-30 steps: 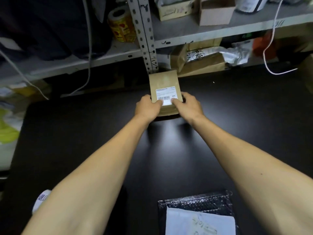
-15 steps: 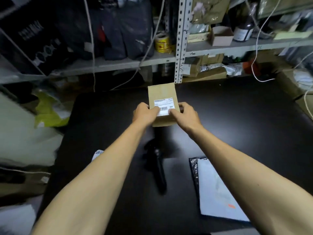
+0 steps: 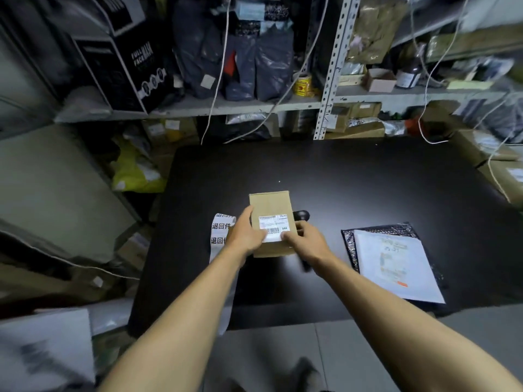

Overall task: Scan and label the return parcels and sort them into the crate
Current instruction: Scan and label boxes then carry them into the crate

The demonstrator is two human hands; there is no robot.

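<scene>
Stockroom; black table [image 3: 368, 176] before grey metal shelving [image 3: 226, 107] packed with bags and cartons. Item: small brown cardboard parcel [image 3: 270, 206] bearing a white barcode label [image 3: 273, 227], held over the table's middle, left hand [image 3: 244, 234] and right hand [image 3: 307, 241] gripping its near sides, thumbs on the label. Strip of return labels [image 3: 220, 226] just left; black scanner [image 3: 301, 215] partly hidden behind; white mailer [image 3: 396, 264] on a black bubble mailer [image 3: 349, 241] to the right.

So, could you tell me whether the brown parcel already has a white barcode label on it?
Yes, a white barcode label sits on the brown parcel, held by the left hand and right hand.
</scene>
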